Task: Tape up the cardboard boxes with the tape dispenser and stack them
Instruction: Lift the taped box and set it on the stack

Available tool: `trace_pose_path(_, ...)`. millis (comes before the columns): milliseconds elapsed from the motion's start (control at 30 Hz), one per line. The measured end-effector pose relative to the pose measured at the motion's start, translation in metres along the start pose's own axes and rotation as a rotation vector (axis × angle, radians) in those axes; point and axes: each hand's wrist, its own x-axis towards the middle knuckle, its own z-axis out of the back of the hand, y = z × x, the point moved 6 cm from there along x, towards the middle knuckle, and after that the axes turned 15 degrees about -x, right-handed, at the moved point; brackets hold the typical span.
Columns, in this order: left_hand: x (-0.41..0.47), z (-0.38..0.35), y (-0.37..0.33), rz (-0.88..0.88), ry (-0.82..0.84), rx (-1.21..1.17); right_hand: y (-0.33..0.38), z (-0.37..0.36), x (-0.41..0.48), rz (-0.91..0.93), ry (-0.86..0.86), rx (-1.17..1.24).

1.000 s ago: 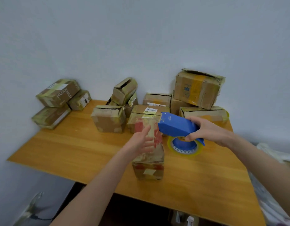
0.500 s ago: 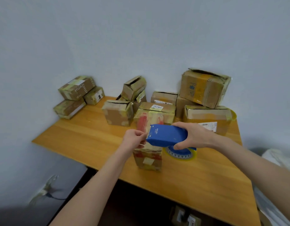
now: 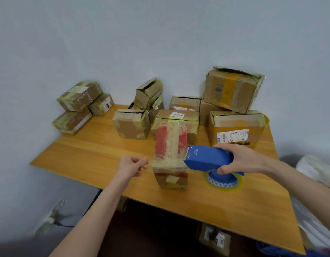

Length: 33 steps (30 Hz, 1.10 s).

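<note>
Right hand (image 3: pixel 240 160) is wrapped round the rear body of the blue tape dispenser (image 3: pixel 208 158). The dispenser's nose sits against the upper right side of the upright box (image 3: pixel 170 154). Left hand (image 3: pixel 132 165) hovers just left of that box, fingers curled and thumb against fingertips as in a pinch. Whether a strip of clear tape lies between them cannot be told.

Location: the box stands on end on the wooden table (image 3: pixel 105 154), towards the near edge, in front of the other boxes (image 3: pixel 130 125) grouped along the far wall.

Handling, as judged:
- Weight: light. The tall, narrow footprint is likely to tip under a sideways pull from the dispenser.
- Hold: steady it with 1 palm on the top or the left face.
- Walls: corrugated card, stiff at the edges and yielding mid-panel.
- Surface: old tape layers leave glossy, slippery bands, and the red print is patchy and worn.

Dispenser: rigid plastic shell. The tape roll (image 3: pixel 223 180) beneath it is translucent yellow on a blue hub.
</note>
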Motion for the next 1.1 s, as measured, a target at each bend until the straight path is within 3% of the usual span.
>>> trace_pose_path(667, 0.034, -0.009, 0.023, -0.099, 0.023, 0.306, -0.032, -0.025, 0.023, -0.113, 0.061, -0.226)
trace_pose_path(1000, 0.036, -0.022, 0.039, -0.099, 0.082, 0.256, -0.034, -0.054, 0.039, -0.176, 0.133, -0.205)
trace_pose_path(1100, 0.038, -0.019, 0.049, -0.057, 0.138, 0.443, -0.034, -0.055, 0.039, -0.172, 0.132, -0.203)
